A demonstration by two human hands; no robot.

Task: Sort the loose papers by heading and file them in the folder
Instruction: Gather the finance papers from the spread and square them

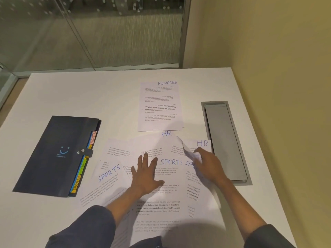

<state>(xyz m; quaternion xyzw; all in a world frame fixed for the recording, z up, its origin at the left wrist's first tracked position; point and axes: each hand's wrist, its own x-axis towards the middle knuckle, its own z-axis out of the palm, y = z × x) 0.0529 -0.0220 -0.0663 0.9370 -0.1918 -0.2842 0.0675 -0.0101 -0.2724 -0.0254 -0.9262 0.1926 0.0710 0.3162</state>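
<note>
Currently, I find the sorting only partly done: one FINANCE sheet (160, 106) lies apart at the far middle of the desk (71, 93), evidently set aside as its own pile, while the rest remain in an overlapping heap near me. My left hand (146, 174) lies flat, fingers straight and spread, on the central SPORTS sheet (161, 190); I judge it is pinning the heap so nothing slides. My right hand (207, 167) has its grip closed on the curled upper corner of another sheet (200, 194), lifted off the pile; its heading is partly hidden, seemingly SPORTS. Two HR sheets, one (154, 142) behind the heap and one (202, 144) just beyond the right hand, are partly covered. A third SPORTS sheet (107, 183) lies tilted at the left, its corner just beside the folder (55, 154). The folder sits closed and strapped at the left, coloured tabs showing along its right edge. Open desk remains at the far left and behind the FINANCE sheet for further piles. To the right, the recessed cable hatch (225, 142) sits close to the papers; room there is tight.
</note>
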